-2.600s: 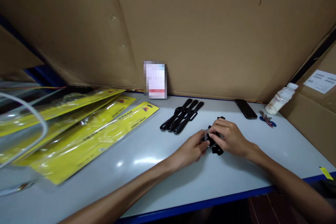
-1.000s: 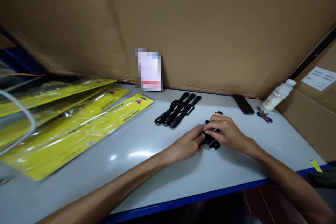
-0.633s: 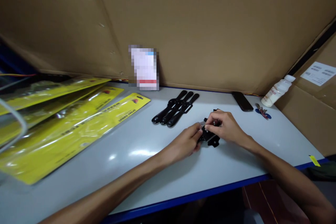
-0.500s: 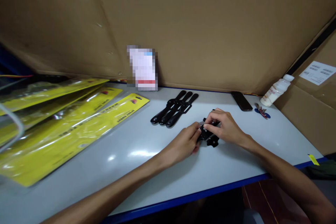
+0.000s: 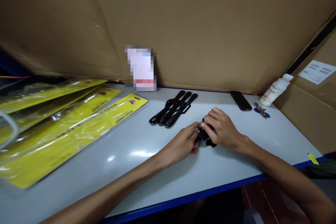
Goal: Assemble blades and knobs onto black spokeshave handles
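Between my two hands is a glossy black part point(image 5: 203, 135) with lobed edges. My left hand point(image 5: 188, 140) is closed on its left side, thumb on top and fingers beneath. My right hand point(image 5: 222, 128) curls over it from the right, thumb and fingertips pressed on its top near my left thumb. Those fingers hide much of the part, and any small piece under them cannot be made out. Three black handle-like pieces point(image 5: 172, 111), each with a slotted plate at the middle, lie side by side to the left of my hands.
Yellow cards in clear plastic packaging point(image 5: 105, 122) spread across the left of the grey table point(image 5: 147, 185). At the back right are a black phone point(image 5: 240, 100), keys point(image 5: 261, 111) and a white bottle point(image 5: 277, 90). A blurred-out card point(image 5: 143, 68) leans on the cardboard wall point(image 5: 199, 31).
My right hand has shifted slightly left and turned over the part, its fingers now more curled and covering more of it. My left hand keeps its hold.
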